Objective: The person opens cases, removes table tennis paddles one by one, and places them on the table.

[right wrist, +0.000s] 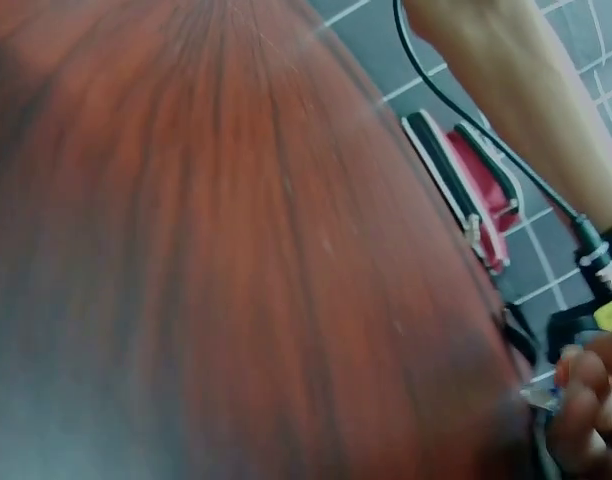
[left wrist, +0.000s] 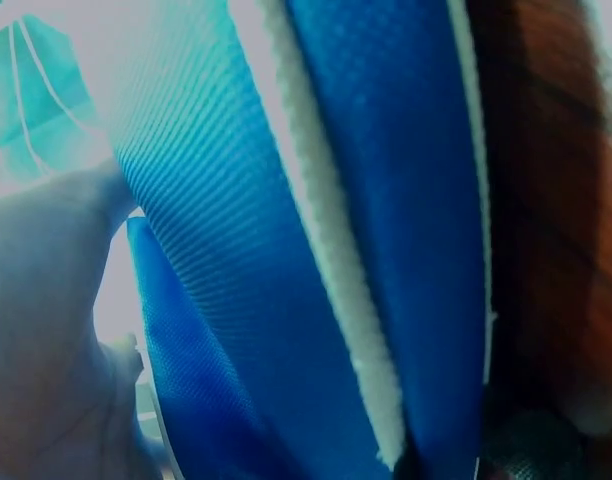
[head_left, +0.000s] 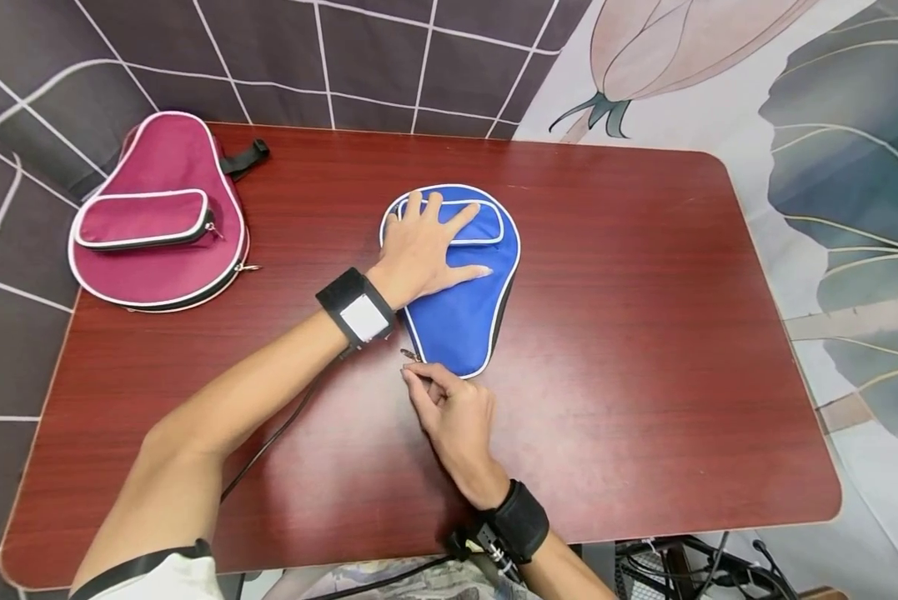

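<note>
A blue table tennis paddle case (head_left: 449, 321) with white piping and a small front pocket lies on the table, narrow end toward the person. The left hand (head_left: 422, 250) rests on its wide part with fingers spread, partly over the pocket. At the narrow end, the right hand (head_left: 456, 417) has thumb and index finger pinched together at a metal zipper pull (head_left: 409, 355) on the case's left corner; the fingertips hide part of the grip. In the left wrist view the blue case (left wrist: 216, 250) fills the middle. The right fingers (right wrist: 581, 400) show blurred at the right wrist view's edge.
A maroon paddle case (head_left: 156, 179) with a zipped pocket and black strap lies at the table's back left. The reddish-brown table (head_left: 644, 350) extends to the right. A black cable (head_left: 283, 429) runs from the left wristband. Cables and a black frame (head_left: 704, 562) stand below the front edge.
</note>
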Demonstrator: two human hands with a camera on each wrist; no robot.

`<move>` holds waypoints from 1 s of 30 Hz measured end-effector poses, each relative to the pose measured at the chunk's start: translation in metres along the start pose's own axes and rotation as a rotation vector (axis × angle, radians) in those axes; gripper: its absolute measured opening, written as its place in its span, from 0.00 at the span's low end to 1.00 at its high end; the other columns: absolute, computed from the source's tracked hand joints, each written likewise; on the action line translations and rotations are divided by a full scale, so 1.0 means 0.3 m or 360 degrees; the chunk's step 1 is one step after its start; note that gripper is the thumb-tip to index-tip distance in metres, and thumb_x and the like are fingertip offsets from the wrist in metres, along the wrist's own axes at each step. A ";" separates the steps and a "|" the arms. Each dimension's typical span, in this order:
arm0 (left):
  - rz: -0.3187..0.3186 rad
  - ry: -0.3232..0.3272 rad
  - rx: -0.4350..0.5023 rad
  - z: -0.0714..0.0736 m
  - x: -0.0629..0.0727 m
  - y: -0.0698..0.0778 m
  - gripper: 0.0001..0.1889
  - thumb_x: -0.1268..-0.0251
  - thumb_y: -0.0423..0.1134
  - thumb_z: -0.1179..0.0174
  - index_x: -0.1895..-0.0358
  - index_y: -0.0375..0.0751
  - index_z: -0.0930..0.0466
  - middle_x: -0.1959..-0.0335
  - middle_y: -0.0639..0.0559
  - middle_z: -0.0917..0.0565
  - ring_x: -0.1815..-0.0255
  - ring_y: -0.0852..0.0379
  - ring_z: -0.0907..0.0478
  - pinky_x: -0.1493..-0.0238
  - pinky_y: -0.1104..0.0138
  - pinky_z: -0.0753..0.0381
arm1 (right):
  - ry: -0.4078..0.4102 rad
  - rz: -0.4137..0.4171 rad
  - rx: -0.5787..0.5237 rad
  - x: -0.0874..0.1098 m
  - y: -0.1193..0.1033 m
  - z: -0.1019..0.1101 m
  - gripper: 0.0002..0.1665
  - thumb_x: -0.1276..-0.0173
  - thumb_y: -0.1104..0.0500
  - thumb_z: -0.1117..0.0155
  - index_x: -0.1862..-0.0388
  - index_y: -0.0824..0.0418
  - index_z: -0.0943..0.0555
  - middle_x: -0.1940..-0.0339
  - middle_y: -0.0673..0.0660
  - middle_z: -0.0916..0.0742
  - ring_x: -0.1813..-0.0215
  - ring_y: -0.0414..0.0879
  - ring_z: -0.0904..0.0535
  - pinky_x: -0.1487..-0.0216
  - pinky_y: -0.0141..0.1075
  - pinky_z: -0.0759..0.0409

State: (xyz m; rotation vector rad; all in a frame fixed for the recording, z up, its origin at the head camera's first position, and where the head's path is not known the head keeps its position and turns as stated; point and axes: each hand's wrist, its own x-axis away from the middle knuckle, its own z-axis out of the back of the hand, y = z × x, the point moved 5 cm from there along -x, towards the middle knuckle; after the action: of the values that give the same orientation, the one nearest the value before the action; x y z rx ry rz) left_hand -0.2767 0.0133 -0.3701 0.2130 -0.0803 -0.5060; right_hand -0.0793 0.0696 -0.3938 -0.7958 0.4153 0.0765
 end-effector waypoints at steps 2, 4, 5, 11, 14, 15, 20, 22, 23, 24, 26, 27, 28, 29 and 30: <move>0.0001 -0.0004 -0.0010 0.000 -0.002 -0.002 0.50 0.54 0.83 0.54 0.24 0.71 0.51 0.28 0.39 0.42 0.27 0.36 0.49 0.41 0.38 0.36 | -0.0066 -0.0010 -0.0224 -0.007 -0.006 0.022 0.05 0.36 0.54 0.31 0.62 0.49 0.12 0.91 0.39 0.28 0.89 0.29 0.36 0.87 0.24 0.38; 0.0002 -0.0001 -0.0023 -0.002 -0.004 -0.004 0.50 0.55 0.84 0.55 0.24 0.72 0.52 0.28 0.40 0.41 0.28 0.37 0.48 0.41 0.39 0.36 | -0.0135 -0.0066 -0.0469 -0.023 -0.012 0.057 0.05 0.35 0.59 0.33 0.61 0.54 0.13 0.91 0.43 0.26 0.91 0.32 0.34 0.89 0.24 0.36; 0.0005 -0.0002 -0.0025 -0.003 -0.005 -0.005 0.51 0.55 0.84 0.56 0.24 0.72 0.52 0.28 0.40 0.41 0.28 0.37 0.48 0.41 0.39 0.36 | -0.0159 -0.0108 -0.0576 -0.036 -0.015 0.079 0.05 0.35 0.61 0.33 0.61 0.57 0.13 0.91 0.46 0.26 0.91 0.36 0.32 0.89 0.25 0.35; 0.0007 0.0031 0.0015 0.002 -0.006 -0.005 0.50 0.55 0.84 0.56 0.25 0.75 0.54 0.24 0.40 0.49 0.26 0.37 0.53 0.40 0.38 0.37 | -0.0029 -0.0267 -0.0824 -0.171 0.023 0.248 0.06 0.34 0.70 0.37 0.60 0.71 0.17 0.89 0.62 0.23 0.89 0.53 0.27 0.88 0.34 0.27; 0.0000 0.0048 0.0123 0.009 0.003 0.005 0.49 0.53 0.81 0.53 0.25 0.76 0.59 0.21 0.45 0.62 0.23 0.38 0.60 0.38 0.35 0.42 | 0.0130 -0.0275 -0.0716 -0.241 0.098 0.308 0.08 0.33 0.69 0.39 0.57 0.71 0.17 0.86 0.64 0.21 0.85 0.53 0.26 0.84 0.31 0.28; -0.0003 0.0065 0.0159 0.012 0.007 0.010 0.49 0.52 0.80 0.52 0.25 0.77 0.60 0.21 0.47 0.66 0.23 0.39 0.63 0.38 0.34 0.44 | 0.0174 -0.0276 -0.0648 -0.261 0.130 0.320 0.09 0.32 0.69 0.40 0.56 0.70 0.17 0.83 0.64 0.20 0.83 0.52 0.25 0.81 0.30 0.28; 0.0036 0.0227 0.0205 0.044 0.046 0.041 0.48 0.47 0.76 0.50 0.24 0.75 0.62 0.21 0.50 0.70 0.22 0.43 0.70 0.35 0.32 0.54 | 0.0186 -0.0321 -0.0370 -0.328 0.304 0.306 0.16 0.31 0.62 0.39 0.45 0.59 0.18 0.61 0.56 0.13 0.63 0.46 0.18 0.62 0.32 0.23; 0.0051 0.0300 0.0189 0.056 0.080 0.070 0.44 0.42 0.73 0.51 0.24 0.71 0.56 0.21 0.47 0.65 0.22 0.43 0.66 0.34 0.33 0.55 | 0.0106 -0.0321 -0.0298 -0.342 0.355 0.282 0.19 0.30 0.59 0.39 0.41 0.55 0.20 0.51 0.53 0.15 0.51 0.45 0.18 0.51 0.37 0.22; 0.0058 0.0317 0.0180 0.058 0.099 0.088 0.42 0.41 0.72 0.52 0.24 0.69 0.53 0.21 0.46 0.62 0.22 0.42 0.64 0.34 0.33 0.55 | 0.0063 -0.0317 -0.0264 -0.347 0.374 0.270 0.21 0.30 0.58 0.39 0.39 0.54 0.21 0.46 0.53 0.16 0.45 0.46 0.20 0.46 0.40 0.24; 0.0061 0.0325 0.0179 0.058 0.119 0.109 0.40 0.39 0.71 0.52 0.24 0.67 0.49 0.21 0.44 0.59 0.23 0.42 0.62 0.35 0.33 0.55 | 0.0022 -0.0305 -0.0234 -0.352 0.390 0.258 0.22 0.30 0.57 0.39 0.37 0.54 0.23 0.42 0.54 0.17 0.40 0.46 0.22 0.41 0.42 0.27; 0.0073 0.0301 0.0175 0.048 0.157 0.152 0.38 0.38 0.70 0.53 0.25 0.64 0.44 0.22 0.43 0.54 0.23 0.40 0.60 0.36 0.31 0.55 | -0.0043 -0.0257 -0.0164 -0.359 0.413 0.236 0.25 0.30 0.57 0.40 0.35 0.55 0.24 0.38 0.56 0.20 0.34 0.48 0.28 0.34 0.45 0.33; 0.0081 0.0275 0.0168 0.038 0.171 0.172 0.39 0.39 0.71 0.53 0.25 0.63 0.44 0.22 0.42 0.54 0.23 0.39 0.61 0.37 0.30 0.55 | -0.0064 -0.0222 -0.0136 -0.362 0.419 0.226 0.25 0.30 0.57 0.40 0.34 0.56 0.25 0.36 0.56 0.21 0.31 0.49 0.30 0.32 0.47 0.37; 0.0093 0.0244 0.0161 0.027 0.182 0.189 0.41 0.41 0.73 0.52 0.25 0.63 0.45 0.22 0.42 0.55 0.23 0.38 0.63 0.39 0.28 0.55 | -0.0083 -0.0191 -0.0114 -0.363 0.424 0.216 0.26 0.30 0.57 0.40 0.33 0.56 0.26 0.35 0.56 0.22 0.30 0.50 0.33 0.31 0.48 0.40; 0.0109 0.0209 0.0155 0.016 0.191 0.204 0.43 0.43 0.74 0.52 0.24 0.64 0.47 0.22 0.42 0.57 0.23 0.37 0.67 0.41 0.26 0.56 | -0.0101 -0.0163 -0.0113 -0.366 0.429 0.206 0.26 0.29 0.58 0.41 0.33 0.57 0.26 0.35 0.56 0.22 0.29 0.51 0.34 0.30 0.50 0.43; 0.0126 0.0184 0.0142 0.006 0.196 0.216 0.46 0.45 0.76 0.52 0.24 0.64 0.49 0.21 0.42 0.59 0.23 0.36 0.70 0.42 0.24 0.57 | -0.0115 -0.0132 -0.0119 -0.368 0.430 0.197 0.26 0.29 0.58 0.41 0.33 0.58 0.27 0.34 0.56 0.23 0.28 0.53 0.36 0.30 0.52 0.45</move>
State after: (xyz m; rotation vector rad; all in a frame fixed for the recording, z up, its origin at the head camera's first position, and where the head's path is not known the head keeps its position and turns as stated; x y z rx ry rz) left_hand -0.1949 0.0396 -0.3526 0.3249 0.0015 -0.4108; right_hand -0.1895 0.2115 -0.4013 -0.8803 0.3123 0.0431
